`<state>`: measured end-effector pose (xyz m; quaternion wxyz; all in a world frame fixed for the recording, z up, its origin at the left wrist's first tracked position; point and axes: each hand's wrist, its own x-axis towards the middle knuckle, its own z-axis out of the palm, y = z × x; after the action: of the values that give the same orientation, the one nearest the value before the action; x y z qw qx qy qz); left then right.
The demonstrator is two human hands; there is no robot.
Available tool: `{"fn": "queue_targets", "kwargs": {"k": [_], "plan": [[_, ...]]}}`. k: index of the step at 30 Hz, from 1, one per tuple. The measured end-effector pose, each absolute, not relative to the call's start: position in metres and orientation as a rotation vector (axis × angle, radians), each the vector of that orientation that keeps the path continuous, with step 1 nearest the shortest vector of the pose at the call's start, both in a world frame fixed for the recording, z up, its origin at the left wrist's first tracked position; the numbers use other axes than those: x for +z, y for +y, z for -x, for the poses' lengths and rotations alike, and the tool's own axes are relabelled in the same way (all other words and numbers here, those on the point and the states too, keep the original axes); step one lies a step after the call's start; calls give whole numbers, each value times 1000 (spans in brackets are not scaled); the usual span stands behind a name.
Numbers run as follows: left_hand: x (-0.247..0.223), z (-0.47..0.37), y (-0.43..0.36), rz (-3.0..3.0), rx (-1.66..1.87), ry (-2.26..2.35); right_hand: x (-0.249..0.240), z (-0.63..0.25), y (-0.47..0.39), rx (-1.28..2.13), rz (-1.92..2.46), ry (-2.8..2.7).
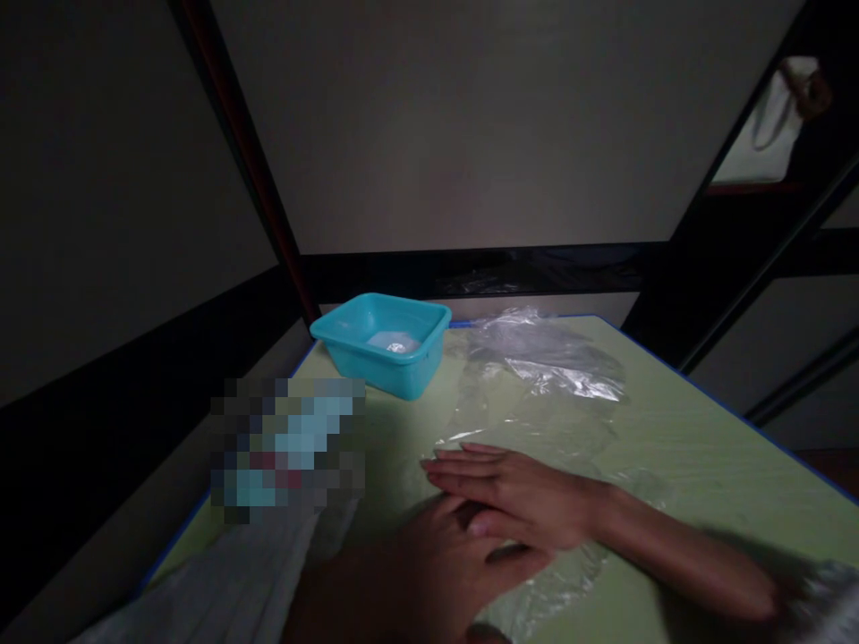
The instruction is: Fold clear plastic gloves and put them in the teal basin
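A clear, crinkled plastic sheet or bag [570, 371] lies on the pale green table [698, 429], stretching from the back edge toward the front. My right hand [523, 496] rests palm down on its near part, fingers extended to the left. Close beside and partly under it, my left hand [456, 559] also lies on the plastic with its fingers spread. The fingers of both hands overlap near the middle. Some of my left fingertips are hidden beneath my right hand.
A turquoise plastic basin [409, 380] with something whitish inside stands at the table's back left. A pixelated patch covers items at the left edge. A white bag [769, 134] is on a shelf at the upper right. Cabinet panels rise behind.
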<state>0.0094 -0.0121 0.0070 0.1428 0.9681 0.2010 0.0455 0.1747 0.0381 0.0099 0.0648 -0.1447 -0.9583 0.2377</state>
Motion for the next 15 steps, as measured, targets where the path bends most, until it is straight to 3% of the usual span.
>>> {"fn": "queue_targets", "kwargs": {"k": [9,15], "plan": [[11,-4,-13,-2711,134,529,-1,-182,90,470,595,-3021],[10,-4,-11,-2680,65,525,-11,-182,110,520,662,-2922]]}}
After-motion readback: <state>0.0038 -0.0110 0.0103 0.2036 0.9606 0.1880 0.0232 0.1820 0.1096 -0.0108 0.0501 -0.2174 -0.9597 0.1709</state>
